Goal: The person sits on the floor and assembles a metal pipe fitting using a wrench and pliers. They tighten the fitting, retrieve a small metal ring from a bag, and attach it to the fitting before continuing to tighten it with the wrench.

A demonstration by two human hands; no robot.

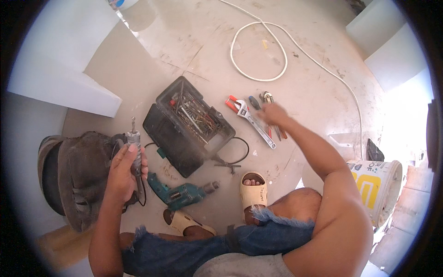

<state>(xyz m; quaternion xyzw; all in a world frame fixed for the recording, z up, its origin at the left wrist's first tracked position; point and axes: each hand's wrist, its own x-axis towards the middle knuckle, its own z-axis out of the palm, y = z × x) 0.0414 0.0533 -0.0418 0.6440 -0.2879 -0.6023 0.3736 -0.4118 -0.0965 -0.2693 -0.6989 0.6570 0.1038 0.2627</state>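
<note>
My left hand (123, 173) is wrapped around a slim grey cylindrical tool (134, 141), held upright with a metal bit pointing up and a black cord at its lower end. My right hand (274, 114) reaches over a cluster of hand tools on the floor; its fingertips are blurred and partly hidden. Beside it lie a silver adjustable wrench (253, 121), a red-handled tool (231, 104), a blue-handled screwdriver (254, 102) and a tool with a ridged metal head (267, 96). Between my hands, an open black case (168, 143) holds many loose metal bits (194, 116).
A teal power drill (181, 197) and a chuck key (228, 165) lie near my sandalled feet. To the left stands a dark bag (87, 171). A white bucket (376, 191) is at the right. White cable (282, 69) loops across the far floor.
</note>
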